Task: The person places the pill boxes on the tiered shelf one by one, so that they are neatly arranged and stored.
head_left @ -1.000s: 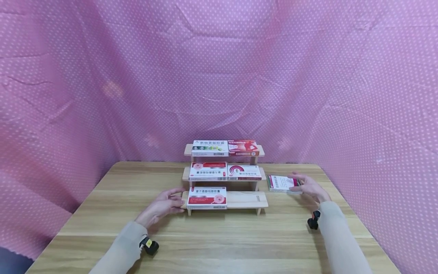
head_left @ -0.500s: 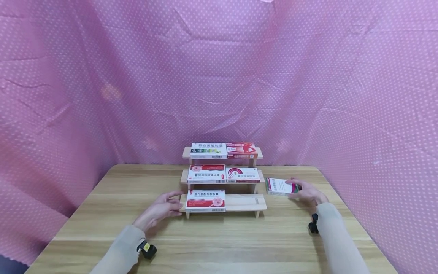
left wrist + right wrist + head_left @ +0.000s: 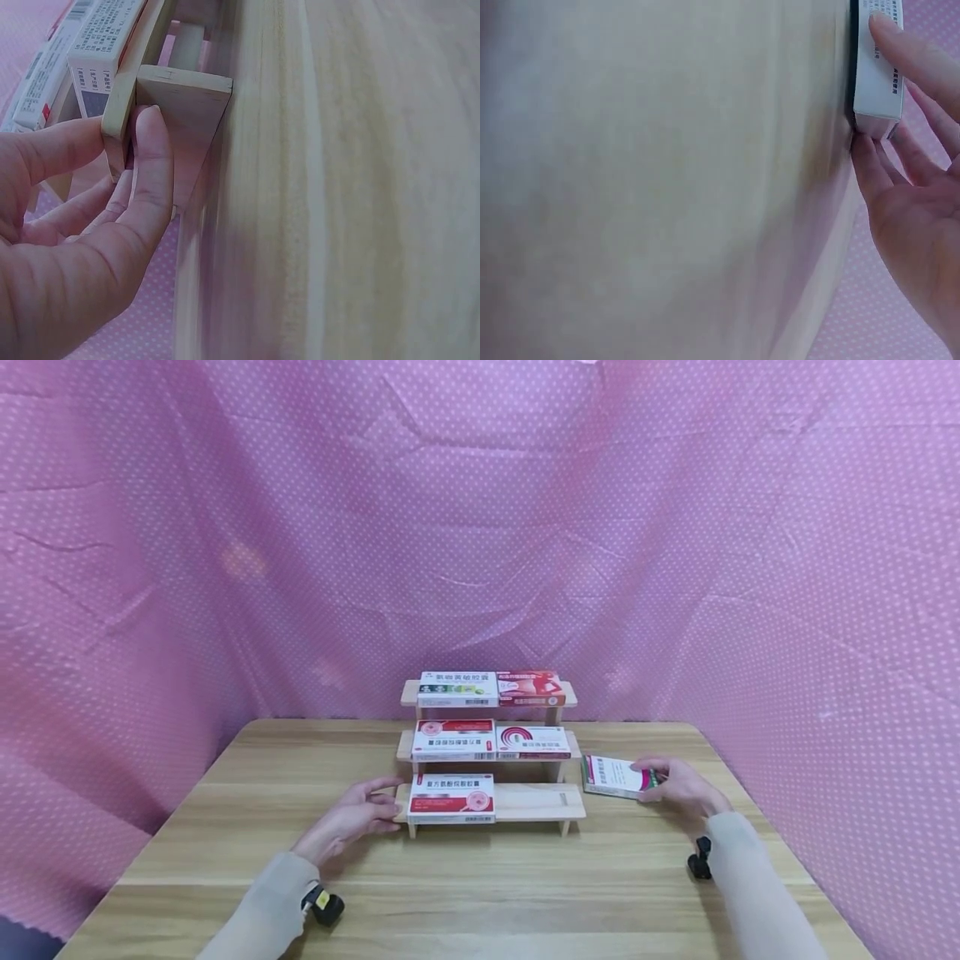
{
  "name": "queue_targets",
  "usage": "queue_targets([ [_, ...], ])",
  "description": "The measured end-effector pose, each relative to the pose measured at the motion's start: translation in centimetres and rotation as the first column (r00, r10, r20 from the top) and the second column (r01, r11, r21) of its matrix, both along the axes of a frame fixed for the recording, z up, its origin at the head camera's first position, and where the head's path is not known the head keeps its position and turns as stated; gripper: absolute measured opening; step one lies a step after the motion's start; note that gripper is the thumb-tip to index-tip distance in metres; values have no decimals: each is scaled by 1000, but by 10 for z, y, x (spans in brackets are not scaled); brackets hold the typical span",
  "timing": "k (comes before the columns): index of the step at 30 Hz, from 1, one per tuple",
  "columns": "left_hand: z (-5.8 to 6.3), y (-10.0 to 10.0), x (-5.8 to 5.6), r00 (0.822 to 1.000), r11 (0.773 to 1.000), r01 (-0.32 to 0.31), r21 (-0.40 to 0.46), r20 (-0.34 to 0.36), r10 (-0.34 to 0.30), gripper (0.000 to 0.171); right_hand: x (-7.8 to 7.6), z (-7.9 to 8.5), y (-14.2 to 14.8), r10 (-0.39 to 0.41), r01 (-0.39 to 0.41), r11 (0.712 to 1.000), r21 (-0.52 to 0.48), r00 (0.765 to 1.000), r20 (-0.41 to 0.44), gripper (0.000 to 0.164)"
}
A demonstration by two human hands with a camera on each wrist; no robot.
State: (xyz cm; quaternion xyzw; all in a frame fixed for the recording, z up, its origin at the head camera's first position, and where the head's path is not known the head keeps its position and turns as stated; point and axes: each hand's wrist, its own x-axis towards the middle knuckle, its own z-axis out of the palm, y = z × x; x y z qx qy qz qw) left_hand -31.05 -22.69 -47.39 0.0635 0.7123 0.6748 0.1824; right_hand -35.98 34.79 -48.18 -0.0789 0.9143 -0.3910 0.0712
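My left hand [image 3: 352, 818] pinches the left end of the lowest board of a three-step wooden rack [image 3: 536, 802], thumb above and fingers below in the left wrist view. On that lowest step, beside the hand, lies a red-and-white medicine box [image 3: 452, 797]. Right of the rack, a white medicine box [image 3: 617, 776] with green and magenta edging lies on the table. My right hand [image 3: 682, 787] grips its right end. In the right wrist view the thumb [image 3: 907, 49] presses the box's side, and the other fingers are partly hidden behind it.
The middle step carries a red-and-white box [image 3: 453, 740] and a white box with a magenta arc [image 3: 533, 741]. On the top step sit a white-green box [image 3: 457, 688] and a red box [image 3: 530, 687]. A pink dotted curtain [image 3: 480, 527] surrounds the wooden table [image 3: 480, 893].
The right hand and its medicine box have shifted slightly toward me, and the box has turned a little. The left hand stays on the rack's end. The head view has tilted slightly.
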Motion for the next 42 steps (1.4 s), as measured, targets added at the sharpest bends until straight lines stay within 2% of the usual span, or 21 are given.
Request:
queue_targets([
  [14,0,1,1,1000,1000,7,3,-16,-7,68,23,8,9,23,-20,996,-87,999,40,70],
  [26,-1,2,0,1000,1000,-14,-4,-6,14,67,34,18,10,163,-159,965,-207,987,1,66],
  [36,0,1,0,1000,1000,12,25,-6,-12,65,39,23,0,317,-304,896,-324,948,-15,59],
  [39,0,1,0,1000,999,20,31,-8,-20,65,41,26,-7,328,-316,895,-314,944,-15,57],
  [42,-1,1,0,1000,999,23,34,-6,-23,66,42,27,-14,309,-300,911,-283,951,-14,56],
])
